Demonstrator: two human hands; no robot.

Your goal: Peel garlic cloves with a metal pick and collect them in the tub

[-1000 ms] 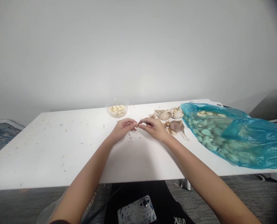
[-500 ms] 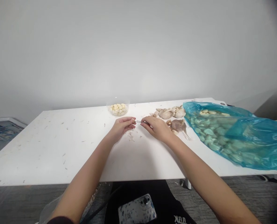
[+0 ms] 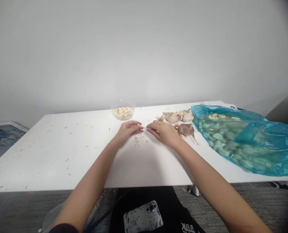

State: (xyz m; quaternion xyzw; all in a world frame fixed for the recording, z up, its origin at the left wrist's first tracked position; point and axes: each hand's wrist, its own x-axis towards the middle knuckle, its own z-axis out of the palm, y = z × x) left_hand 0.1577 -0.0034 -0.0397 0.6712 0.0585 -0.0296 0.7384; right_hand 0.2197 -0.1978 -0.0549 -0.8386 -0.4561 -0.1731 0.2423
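Note:
Between the fingertips of my left hand (image 3: 129,130) is a small garlic clove (image 3: 140,127), mostly covered by the fingers. My right hand (image 3: 162,130) pinches a thin pair of metal tweezers (image 3: 146,128), whose tips touch the clove. Bits of skin (image 3: 136,140) lie on the table just below the hands. Behind my left hand stands a clear bowl (image 3: 123,113) of peeled cloves. To the right of my right hand lie unpeeled garlic bulbs (image 3: 173,117) and a darker bulb (image 3: 186,130) with a stalk.
A blue plastic bag (image 3: 250,139) full of garlic covers the right side of the white table (image 3: 90,168), with a few pale cloves near its mouth. Skin scraps dot the left side. A phone (image 3: 143,217) rests on my lap. The wall stands behind the table.
The tweezers' prongs, apart before, are now pressed together at the clove. Both hands stay almost in place.

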